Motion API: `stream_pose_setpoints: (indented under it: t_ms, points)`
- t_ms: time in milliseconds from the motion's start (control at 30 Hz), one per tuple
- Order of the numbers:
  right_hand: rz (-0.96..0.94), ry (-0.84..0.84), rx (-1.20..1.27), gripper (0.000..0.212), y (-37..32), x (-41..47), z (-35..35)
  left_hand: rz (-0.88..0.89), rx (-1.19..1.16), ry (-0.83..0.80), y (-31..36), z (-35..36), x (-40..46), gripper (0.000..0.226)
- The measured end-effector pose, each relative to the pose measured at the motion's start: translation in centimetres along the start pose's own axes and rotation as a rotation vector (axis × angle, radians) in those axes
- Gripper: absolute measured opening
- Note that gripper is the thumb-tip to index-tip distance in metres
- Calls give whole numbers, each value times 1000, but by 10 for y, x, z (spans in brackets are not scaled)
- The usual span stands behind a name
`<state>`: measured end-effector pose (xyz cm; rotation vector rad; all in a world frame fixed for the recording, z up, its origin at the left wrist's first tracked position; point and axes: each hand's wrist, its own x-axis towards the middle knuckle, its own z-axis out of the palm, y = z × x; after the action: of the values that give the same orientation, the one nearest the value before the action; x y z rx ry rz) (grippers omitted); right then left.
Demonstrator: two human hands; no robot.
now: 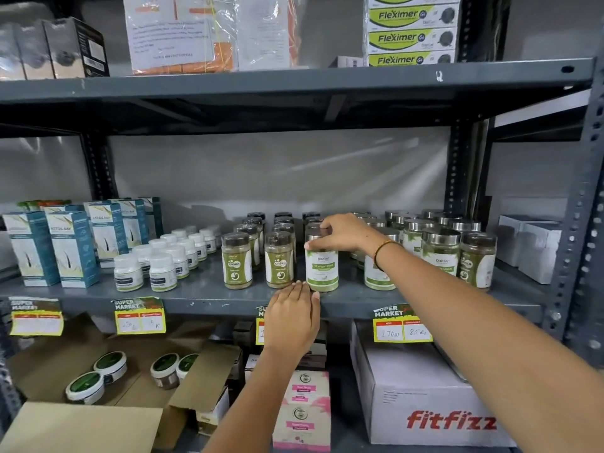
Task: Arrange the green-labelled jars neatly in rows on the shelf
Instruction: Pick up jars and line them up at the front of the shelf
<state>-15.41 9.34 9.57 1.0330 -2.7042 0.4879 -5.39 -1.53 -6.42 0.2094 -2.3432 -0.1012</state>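
Spanning the middle of the frame, the grey metal shelf (209, 294) carries yellow "SUPER MARKET" price tags (140, 317) along its front edge. At lower right sits a white "fitfizz" box (425, 403); at upper right, green "Fleximer" cartons (410, 37). Steel-lidded jars (439, 253) crowd centre right. The right hand (343, 232) pinches the lid of a "Moringa Leaves" jar (322, 268) standing at the front edge, beside brown-lidded "Gaska" jars (237, 261). The left hand (292, 317), fingers together, rests flat below it.

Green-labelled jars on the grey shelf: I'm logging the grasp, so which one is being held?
The steel-lidded Moringa Leaves jar at the shelf's front edge: the right hand grips its lid, the left hand rests just below it.
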Motion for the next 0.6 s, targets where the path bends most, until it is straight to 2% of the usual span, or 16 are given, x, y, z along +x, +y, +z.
stream_pose_setpoints:
  t_ms: [167, 300, 600]
  points:
    - [19, 57, 61, 53, -4, -10, -3, 5, 9, -37, -1, -2, -1, 54]
    - [16, 122, 82, 70, -5, -22, -14, 1, 14, -44, 1, -6, -2, 54]
    - [20, 257, 299, 65, 7, -70, -91, -13, -10, -44, 2, -8, -3, 50]
